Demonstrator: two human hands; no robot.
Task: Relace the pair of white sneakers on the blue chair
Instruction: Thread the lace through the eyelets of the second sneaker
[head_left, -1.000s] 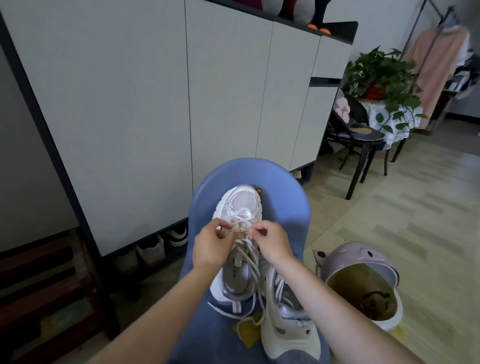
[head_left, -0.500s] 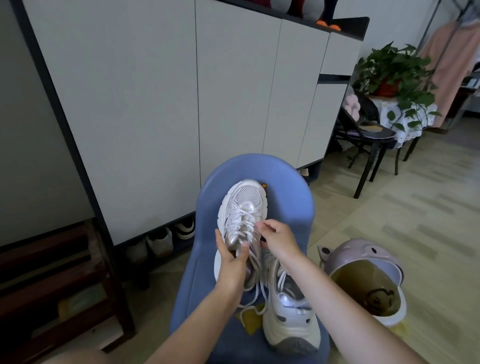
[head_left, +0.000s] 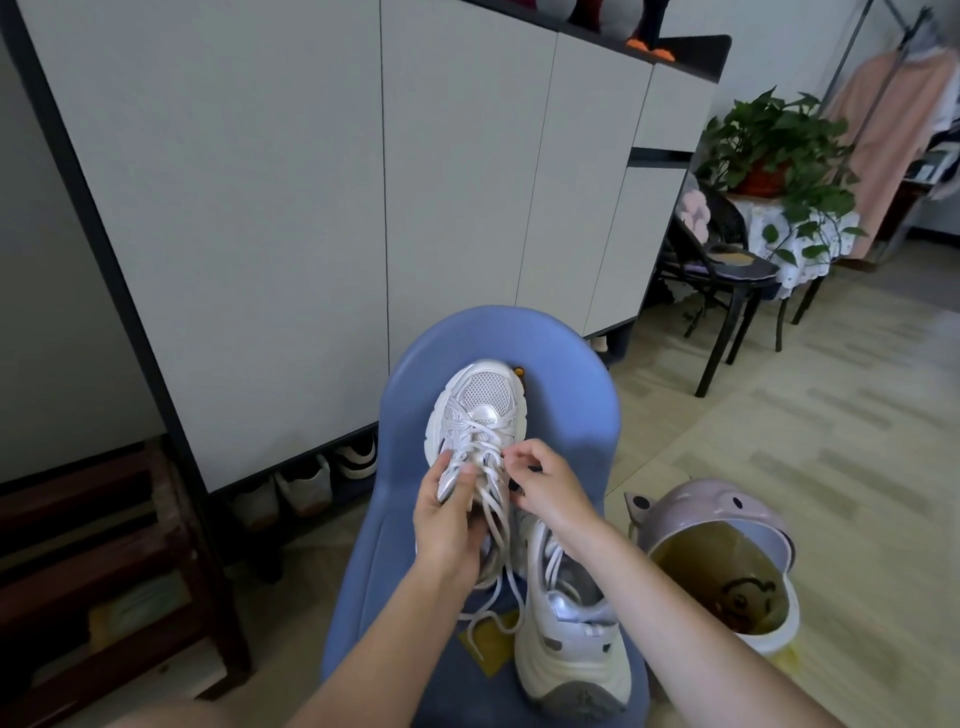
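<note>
A blue chair (head_left: 566, 415) is seen from above, its rounded back at the far side, in front of a tall white cabinet (head_left: 311, 208). Two white sneakers are carried on its seat. The far sneaker (head_left: 480, 402) is laid with its mesh toe pointing toward the chair back, and its middle is gripped from the left by the left hand (head_left: 449, 525), the thumb being pressed over the lace area and the fingers wrapped round the shoe's side. A strand of the white shoelace (head_left: 493, 530) is pinched narrowly between thumb and fingertips of the right hand (head_left: 545, 486), just at the right edge of the eyelets. Crossed lacing is seen over the forward part of this shoe, while loose lengths are trailed down toward the near seat edge, over a yellow patch (head_left: 491, 642) on the seat. The second sneaker (head_left: 569, 639) is set just to the right and nearer, its heel toward the camera and its opening partly hidden under the right forearm; its laces are seen loose inside.

On the floor to the right of the chair a pink bin (head_left: 727, 525) with a yellowish liner is placed. Shoes (head_left: 306, 480) are stored under the cabinet. Farther right, a black chair (head_left: 727, 280) and a potted plant (head_left: 774, 150) are seen.
</note>
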